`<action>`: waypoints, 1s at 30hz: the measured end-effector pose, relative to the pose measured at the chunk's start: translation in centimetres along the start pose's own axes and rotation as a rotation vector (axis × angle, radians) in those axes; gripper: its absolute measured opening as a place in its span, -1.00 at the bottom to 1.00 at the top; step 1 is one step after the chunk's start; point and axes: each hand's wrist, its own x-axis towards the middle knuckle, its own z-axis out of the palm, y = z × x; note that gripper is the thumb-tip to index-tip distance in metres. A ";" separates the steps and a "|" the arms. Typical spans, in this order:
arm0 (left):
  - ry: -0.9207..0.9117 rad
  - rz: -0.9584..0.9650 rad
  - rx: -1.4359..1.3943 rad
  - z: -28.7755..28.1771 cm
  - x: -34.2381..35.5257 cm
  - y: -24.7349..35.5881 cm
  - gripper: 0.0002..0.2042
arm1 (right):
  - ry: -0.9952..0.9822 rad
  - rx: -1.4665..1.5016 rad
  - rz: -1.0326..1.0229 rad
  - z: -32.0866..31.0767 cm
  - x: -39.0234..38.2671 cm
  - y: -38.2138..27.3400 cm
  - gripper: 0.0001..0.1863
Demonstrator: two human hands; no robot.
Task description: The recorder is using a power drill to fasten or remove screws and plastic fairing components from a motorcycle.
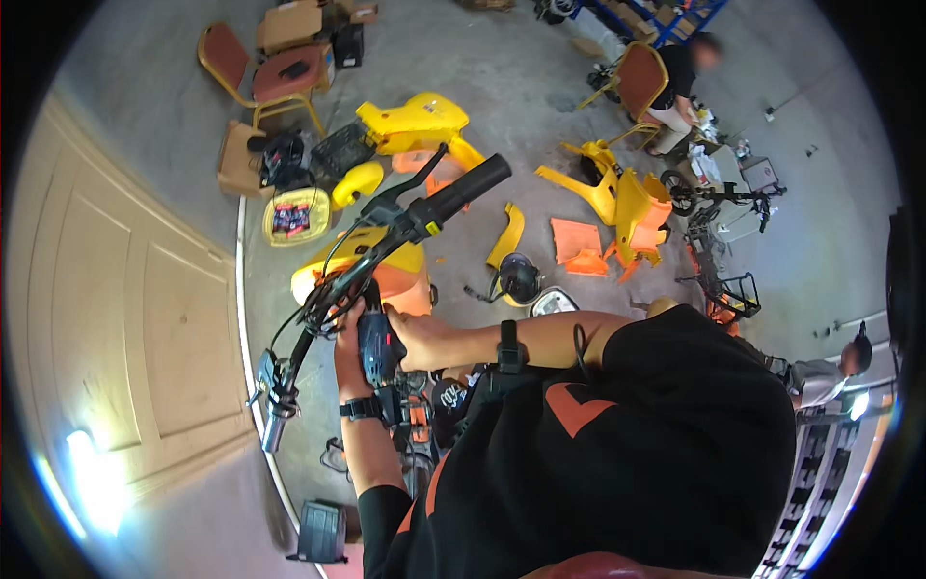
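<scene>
Black shirt fills my lower view; above it my left hand [352,340] wraps the dark blue power driver [378,349], my right hand [410,333] steadying it below the black scooter handlebar [386,236]. Best kept square, pressed firmly.

both hands [381,333] closed, close together

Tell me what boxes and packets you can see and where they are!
Cardboard box: floor beside the chair at upper left, brown, open.
Yellow tub: floor below that box, rounded, holding red and dark packets.
Flat cardboard: top of picture, tan, lying on a chair.
No screens or signs are clear enough to tell.
</scene>
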 end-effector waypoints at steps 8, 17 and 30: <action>-0.033 0.008 -0.014 -0.9 2.8 -1.9 -0.55 | -0.001 0.003 -0.006 -0.6 -0.7 0.3 0.07; -0.063 -0.122 0.068 -0.8 2.6 -1.2 -0.54 | -0.003 0.013 -0.004 -0.7 -0.7 0.7 0.05; -0.064 0.005 0.081 -3.8 6.2 -3.0 -0.59 | -0.037 -0.054 -0.018 -0.5 -0.4 1.3 0.07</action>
